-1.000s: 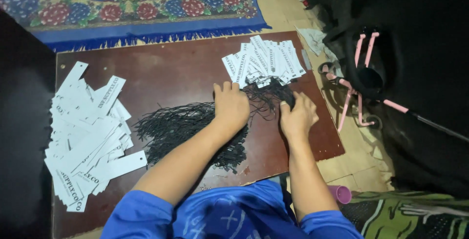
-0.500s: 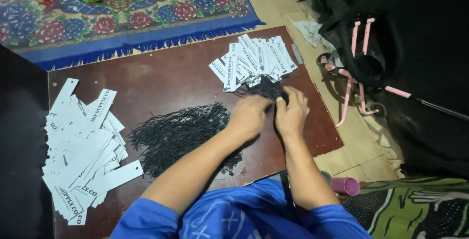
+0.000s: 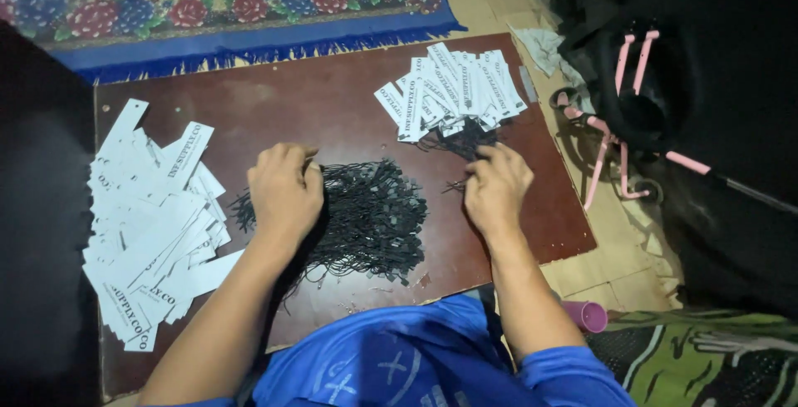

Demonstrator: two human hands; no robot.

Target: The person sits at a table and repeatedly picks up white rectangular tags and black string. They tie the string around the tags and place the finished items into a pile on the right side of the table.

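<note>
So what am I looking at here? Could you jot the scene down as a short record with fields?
Surface: dark brown board on the floor
Left hand: resting on the pile of black strings
Right hand: pinching a few strings at the pile's right edge, near the right stack
Left stack: loose white paper tags
Right stack: fanned white tags, black strings beneath
Behind the board: patterned rug with blue fringe
Right of the board: pink and black frame

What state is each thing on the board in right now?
Black strings: loose tangled pile, mid-board.
Left tags: white, scattered flat, overlapping.
Right tags: fanned bunch at far edge, strings attached.
Left hand: resting on the pile, fingers curled.
Right hand: fingers pinched at strings by the bunch.
</note>
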